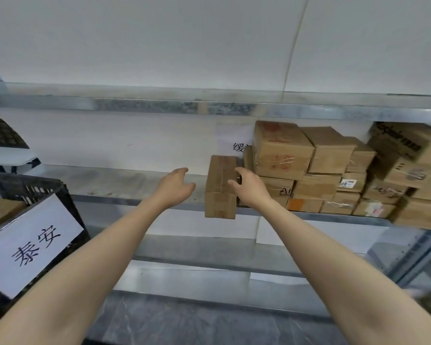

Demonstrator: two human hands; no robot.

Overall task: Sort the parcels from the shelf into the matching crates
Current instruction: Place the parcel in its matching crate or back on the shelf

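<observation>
The right hand (249, 185) is wrapped over the right side of a long brown parcel (220, 188), thumb on its top face and fingers curled behind it, while the left hand (176, 186) hangs open just to the parcel's left, fingers spread and not touching it; both arms are stretched almost straight toward the shelf (135, 180). The parcel lies lengthwise with its near end jutting past the shelf's front edge, so I judge it is being drawn out, though it is not yet clear of the board; behind and to its right a stack of cardboard boxes (334, 170) crowds the right half of the shelf, which tells me most of the sorting is left. At the left edge a black crate (35, 188) with a paper label (33, 242) already holds at least one box; the left half of the shelf is bare.
</observation>
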